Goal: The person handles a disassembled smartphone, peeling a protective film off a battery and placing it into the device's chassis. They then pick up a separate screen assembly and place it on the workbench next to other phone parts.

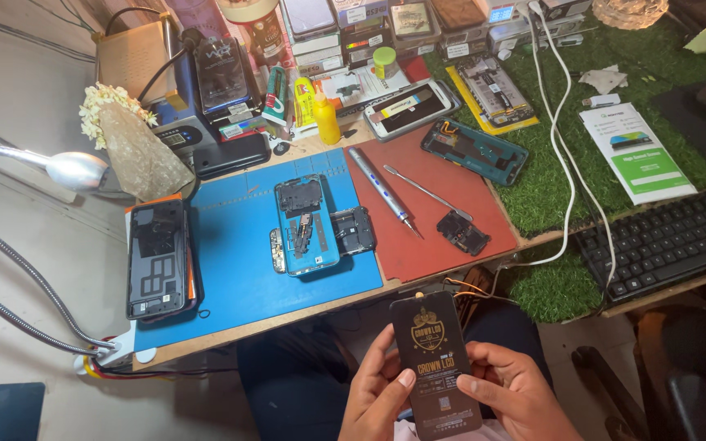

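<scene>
Black, with gold print on its face, a flat replacement-screen panel [436,363] stands upright below the tabletop edge, over the person's lap. The left hand [377,392] wraps its left edge, thumb pressed flat on the front; the right hand [512,390] closes on the right edge, thumb resting lower on the face. Each grip is closed firmly on the panel, fingers curled behind it.

Just above, on the wooden tabletop [288,320], a blue work mat [239,253] carries an opened phone [306,224] with its boards exposed, a loose dark cover piece [355,229] touching its right side. A black back cover [157,259] lies at the mat's left end. Beside it, a red mat [443,204] holds an electric screwdriver [383,191], thin metal tweezers [425,192] and a small black camera frame [462,233]. A second opened phone [475,152] straddles the red mat and the green artificial turf [557,188]. A black keyboard [663,238] sits to the right, a gooseneck lamp [75,170] at far left.
</scene>
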